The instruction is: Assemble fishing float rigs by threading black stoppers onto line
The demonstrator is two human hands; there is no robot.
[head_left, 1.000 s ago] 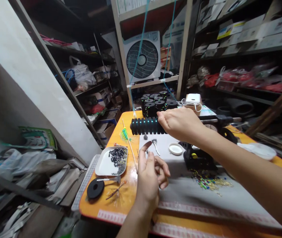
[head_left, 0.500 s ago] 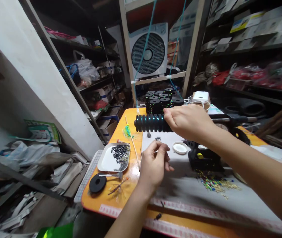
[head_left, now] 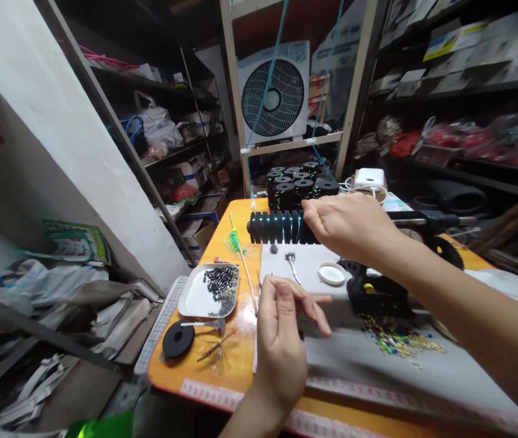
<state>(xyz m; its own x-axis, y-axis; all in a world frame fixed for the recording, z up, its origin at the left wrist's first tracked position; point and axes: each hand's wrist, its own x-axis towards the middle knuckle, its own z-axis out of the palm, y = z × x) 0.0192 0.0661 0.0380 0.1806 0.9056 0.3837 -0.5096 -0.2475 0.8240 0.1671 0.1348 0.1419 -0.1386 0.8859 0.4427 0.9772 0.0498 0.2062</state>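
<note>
My right hand [head_left: 348, 222] is closed round the right part of a row of black foam line spools [head_left: 277, 227] on a horizontal shaft [head_left: 459, 221]. Shiny blue-green thread shows in the grooves between the discs. Below the row, above the grey board, my left hand [head_left: 281, 328] has its thumb pressed on the curled index finger, while the other fingers reach loosely to the right. Whatever is in that pinch is too small or hidden to make out. A black machine base [head_left: 380, 295] with a yellow knob stands under my right forearm.
A white tray [head_left: 193, 298] of small black parts, a loose black foam disc [head_left: 178, 340] and a green-tufted stick [head_left: 244, 261] lie left. Right are scattered beads [head_left: 400, 340]; a round white lid [head_left: 332, 274] sits centrally. Stacked spools [head_left: 302, 182] and a box fan [head_left: 273, 97] stand behind.
My left hand has come down toward me and turned, its thumb now showing on top. A small brush-like piece with a white stem has come into sight. My right hand stays on the spools.
</note>
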